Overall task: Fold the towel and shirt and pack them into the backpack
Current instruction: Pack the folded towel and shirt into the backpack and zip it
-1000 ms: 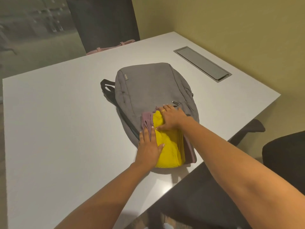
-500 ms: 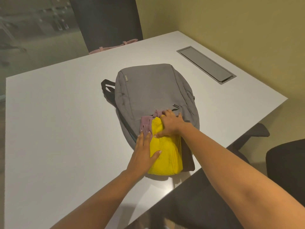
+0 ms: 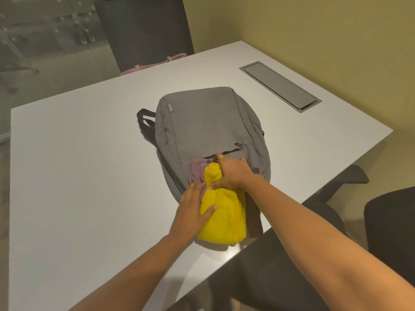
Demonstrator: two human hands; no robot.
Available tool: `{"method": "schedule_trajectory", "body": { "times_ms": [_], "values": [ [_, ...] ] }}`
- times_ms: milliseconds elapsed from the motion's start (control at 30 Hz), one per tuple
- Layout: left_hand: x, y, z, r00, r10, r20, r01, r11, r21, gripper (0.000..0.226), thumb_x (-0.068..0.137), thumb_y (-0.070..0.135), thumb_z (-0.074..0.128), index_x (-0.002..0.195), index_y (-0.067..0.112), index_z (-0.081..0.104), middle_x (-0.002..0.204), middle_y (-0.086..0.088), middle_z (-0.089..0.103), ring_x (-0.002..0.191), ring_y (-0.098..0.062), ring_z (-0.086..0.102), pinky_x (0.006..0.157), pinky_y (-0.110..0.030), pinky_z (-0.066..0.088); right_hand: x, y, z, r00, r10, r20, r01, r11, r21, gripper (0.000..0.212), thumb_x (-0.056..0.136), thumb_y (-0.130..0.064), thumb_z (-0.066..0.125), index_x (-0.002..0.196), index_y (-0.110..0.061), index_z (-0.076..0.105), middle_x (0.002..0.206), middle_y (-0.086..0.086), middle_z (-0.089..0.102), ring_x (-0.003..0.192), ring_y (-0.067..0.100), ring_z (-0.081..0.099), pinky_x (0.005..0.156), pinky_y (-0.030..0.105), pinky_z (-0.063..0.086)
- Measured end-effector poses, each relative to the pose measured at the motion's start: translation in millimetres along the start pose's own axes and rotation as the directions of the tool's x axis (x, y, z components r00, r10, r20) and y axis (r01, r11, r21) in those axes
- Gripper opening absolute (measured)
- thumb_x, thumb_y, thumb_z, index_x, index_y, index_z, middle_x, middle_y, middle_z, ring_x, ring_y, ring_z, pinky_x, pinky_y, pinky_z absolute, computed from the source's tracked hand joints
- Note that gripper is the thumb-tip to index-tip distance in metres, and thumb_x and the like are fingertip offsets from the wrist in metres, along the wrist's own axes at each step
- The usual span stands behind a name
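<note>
1. White table [image 3: 78,176]: grey backpack [image 3: 206,122] laid flat beyond both hands.
2. Yellow towel [image 3: 224,221]: folded, held under both hands, mostly outside the backpack; pink shirt [image 3: 197,171] bunched beside the right hand [image 3: 233,173].
3. Right hand: curled round the towel's far end.
4. Left hand [image 3: 193,212]: flat, fingers straight, pressed on the towel.
5. Risk: folds likely undone if the bunched end is forced in.
</note>
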State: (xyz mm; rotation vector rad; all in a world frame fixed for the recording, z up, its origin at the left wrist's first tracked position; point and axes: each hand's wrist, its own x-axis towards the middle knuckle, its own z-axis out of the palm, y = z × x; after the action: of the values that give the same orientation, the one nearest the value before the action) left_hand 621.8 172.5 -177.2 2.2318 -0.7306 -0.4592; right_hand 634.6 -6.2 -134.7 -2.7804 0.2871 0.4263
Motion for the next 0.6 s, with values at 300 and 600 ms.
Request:
{"method": "schedule_trajectory", "body": {
  "times_ms": [300, 600],
  "values": [
    [44, 1, -35, 0.972, 0.041, -0.23, -0.025, 0.997, 0.072, 0.031, 0.094, 0.017, 0.041, 0.119, 0.005, 0.055, 0.122, -0.013, 0.058, 0.107, -0.027, 0.056, 0.088, -0.031, 0.044, -57, 15, 0, 0.966, -0.143, -0.215, 0.149, 0.989, 0.011, 0.061, 0.08, -0.053, 0.061, 0.132, -0.024, 0.046, 0.125, 0.002, 0.058, 0.12, 0.023, 0.047, 0.107, 0.05, 0.025],
    [63, 2, -27, 0.874, 0.115, 0.472, -0.402, 0.716, 0.571, 0.05, 0.098, 0.037, 0.035, 0.145, 0.02, 0.027, 0.152, -0.005, 0.029, 0.14, -0.021, 0.028, 0.117, -0.037, 0.014, -80, 30, -6, 0.965, -0.241, -0.103, 0.235, 0.97, -0.066, 0.057, 0.083, -0.051, 0.059, 0.133, -0.028, 0.045, 0.125, 0.0, 0.058, 0.119, 0.02, 0.045, 0.107, 0.049, 0.024]
  ]
}}
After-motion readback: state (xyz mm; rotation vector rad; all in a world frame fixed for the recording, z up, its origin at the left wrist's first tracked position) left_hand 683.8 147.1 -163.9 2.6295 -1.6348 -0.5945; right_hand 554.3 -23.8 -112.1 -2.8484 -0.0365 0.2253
